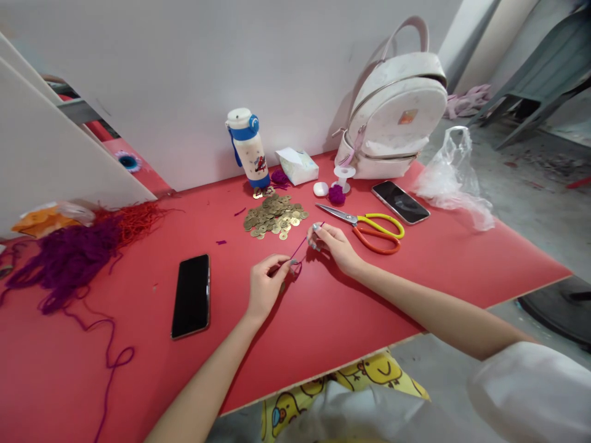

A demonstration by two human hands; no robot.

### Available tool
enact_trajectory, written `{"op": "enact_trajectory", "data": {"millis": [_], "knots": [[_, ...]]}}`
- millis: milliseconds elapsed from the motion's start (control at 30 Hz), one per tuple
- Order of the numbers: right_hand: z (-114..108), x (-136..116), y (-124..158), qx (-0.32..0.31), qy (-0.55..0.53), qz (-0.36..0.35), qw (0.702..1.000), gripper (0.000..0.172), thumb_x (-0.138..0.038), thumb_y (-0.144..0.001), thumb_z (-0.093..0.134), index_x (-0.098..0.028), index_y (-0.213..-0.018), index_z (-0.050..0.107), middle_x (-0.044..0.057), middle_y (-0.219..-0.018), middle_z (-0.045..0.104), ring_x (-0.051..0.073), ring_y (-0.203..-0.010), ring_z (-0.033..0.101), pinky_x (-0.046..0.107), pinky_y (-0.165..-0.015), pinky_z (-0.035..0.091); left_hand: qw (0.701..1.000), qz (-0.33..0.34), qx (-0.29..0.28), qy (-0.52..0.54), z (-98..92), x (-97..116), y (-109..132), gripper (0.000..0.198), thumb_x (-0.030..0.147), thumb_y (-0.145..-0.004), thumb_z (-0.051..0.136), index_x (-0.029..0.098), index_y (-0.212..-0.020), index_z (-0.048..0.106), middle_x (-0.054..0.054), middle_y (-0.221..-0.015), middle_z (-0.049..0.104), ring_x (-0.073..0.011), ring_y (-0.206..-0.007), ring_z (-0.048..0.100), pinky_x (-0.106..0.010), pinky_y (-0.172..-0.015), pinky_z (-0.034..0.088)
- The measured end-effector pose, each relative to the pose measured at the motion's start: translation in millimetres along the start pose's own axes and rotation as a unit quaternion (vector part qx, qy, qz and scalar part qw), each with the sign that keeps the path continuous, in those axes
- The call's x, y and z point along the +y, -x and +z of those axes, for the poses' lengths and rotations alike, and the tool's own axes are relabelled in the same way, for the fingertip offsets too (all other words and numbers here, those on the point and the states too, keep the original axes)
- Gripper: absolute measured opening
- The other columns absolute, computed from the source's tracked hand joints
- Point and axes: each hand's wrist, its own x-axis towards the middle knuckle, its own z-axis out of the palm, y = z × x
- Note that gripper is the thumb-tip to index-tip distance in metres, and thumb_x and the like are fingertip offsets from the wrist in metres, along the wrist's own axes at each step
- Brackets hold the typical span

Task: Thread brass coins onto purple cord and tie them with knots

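My left hand (265,284) pinches one end of a short purple cord (299,247) just above the red table (415,271), with a small loop of the cord by its fingertips. My right hand (333,243) pinches the other end, so the cord runs taut between both hands. A heap of brass coins (274,216) lies just beyond my hands. Scissors with yellow and orange handles (369,229) lie right of my right hand.
A black phone (191,295) lies left of my left hand, another phone (399,201) beside the scissors. Purple and red yarn (74,252) piles at the left. Water bottle (248,147), tissue pack (298,165), white backpack (394,117) and plastic bag (450,178) stand at the back.
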Motion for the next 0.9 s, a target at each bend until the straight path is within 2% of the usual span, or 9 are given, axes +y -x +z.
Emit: {"op": "enact_trajectory", "data": {"millis": [67, 167, 267, 400, 533, 633, 700, 800, 900], "knots": [[1, -3, 2, 0.022, 0.065, -0.061, 0.996, 0.028, -0.048, -0.091, 0.056, -0.020, -0.087, 0.060, 0.003, -0.086, 0.055, 0.014, -0.072, 0.053, 0.027, -0.063, 0.047, 1.000, -0.012, 0.012, 0.004, -0.8, 0, -1, 0.016, 0.032, -0.080, 0.066, 0.018, -0.076, 0.071, -0.003, -0.067, 0.071, -0.0166, -0.061, 0.067, -0.022, -0.053, 0.050], [1, -7, 5, 0.051, 0.180, -0.180, 0.966, 0.018, -0.039, -0.092, 0.056, -0.022, -0.093, 0.062, 0.006, -0.099, 0.055, 0.020, -0.095, 0.055, 0.035, -0.079, 0.050, 0.999, -0.036, 0.012, 0.028, -1.1, 1, -2, 0.020, 0.037, -0.081, 0.066, 0.018, -0.076, 0.069, -0.001, -0.061, 0.068, -0.0153, -0.054, 0.064, -0.022, -0.050, 0.048], [1, -6, 9, 0.002, 0.280, -0.249, 0.927, 0.017, -0.033, -0.094, 0.057, -0.021, -0.087, 0.067, 0.008, -0.103, 0.056, 0.024, -0.104, 0.052, 0.043, -0.093, 0.045, 0.999, -0.035, 0.014, 0.029, -1.2, 1, -2, 0.023, 0.039, -0.081, 0.066, 0.017, -0.074, 0.068, 0.000, -0.058, 0.066, -0.0138, -0.051, 0.061, -0.021, -0.049, 0.045], [5, 2, 13, -0.101, 0.371, -0.244, 0.890, 0.013, -0.035, -0.087, 0.068, -0.023, -0.091, 0.073, 0.010, -0.116, 0.059, 0.026, -0.111, 0.048, 0.044, -0.093, 0.046, 1.000, -0.020, 0.014, 0.017, -1.7, 2, 0, 0.022, 0.037, -0.080, 0.066, 0.017, -0.073, 0.069, 0.002, -0.056, 0.062, -0.0113, -0.049, 0.054, -0.020, -0.046, 0.040], [8, 4, 15, -0.157, 0.368, -0.240, 0.885, 0.012, -0.030, -0.090, 0.065, -0.022, -0.084, 0.071, 0.008, -0.108, 0.062, 0.023, -0.105, 0.051, 0.041, -0.093, 0.047, 1.000, -0.012, 0.017, 0.010, -2.2, 1, -1, 0.020, 0.035, -0.082, 0.065, 0.018, -0.073, 0.068, 0.002, -0.059, 0.062, -0.0117, -0.051, 0.055, -0.021, -0.049, 0.041], [8, 0, 16, -0.165, 0.361, -0.254, 0.882, 0.014, -0.025, -0.094, 0.058, -0.021, -0.087, 0.070, 0.009, -0.106, 0.061, 0.022, -0.101, 0.051, 0.040, -0.091, 0.047, 0.999, 0.017, 0.030, -0.027, -3.2, 0, -3, 0.019, 0.032, -0.085, 0.063, 0.018, -0.073, 0.068, 0.000, -0.063, 0.065, -0.0129, -0.055, 0.058, -0.022, -0.054, 0.043], [7, -4, 17, -0.162, 0.364, -0.262, 0.879, 0.014, -0.022, -0.095, 0.055, -0.021, -0.089, 0.068, 0.009, -0.107, 0.060, 0.022, -0.100, 0.050, 0.039, -0.089, 0.046, 0.994, 0.059, 0.029, -0.086, -4.4, 0, -3, 0.017, 0.030, -0.085, 0.064, 0.019, -0.073, 0.070, -0.001, -0.067, 0.066, -0.0139, -0.061, 0.060, -0.024, -0.059, 0.044], [5, -5, 17, -0.148, 0.363, -0.268, 0.880, 0.014, -0.020, -0.095, 0.053, -0.021, -0.090, 0.066, 0.009, -0.106, 0.059, 0.022, -0.100, 0.050, 0.039, -0.088, 0.045, 0.976, 0.136, -0.012, -0.171, -6.7, -1, -2, 0.014, 0.027, -0.086, 0.066, 0.020, -0.077, 0.073, -0.002, -0.073, 0.069, -0.0146, -0.067, 0.062, -0.024, -0.064, 0.045], [5, -3, 15, -0.132, 0.341, -0.263, 0.893, 0.013, -0.019, -0.095, 0.054, -0.021, -0.088, 0.064, 0.007, -0.099, 0.058, 0.021, -0.097, 0.051, 0.039, -0.089, 0.044, 0.960, 0.203, -0.057, -0.185, -8.4, -1, 0, 0.017, 0.030, -0.089, 0.064, 0.020, -0.079, 0.073, -0.002, -0.074, 0.070, -0.0137, -0.065, 0.062, -0.024, -0.062, 0.044]]}}
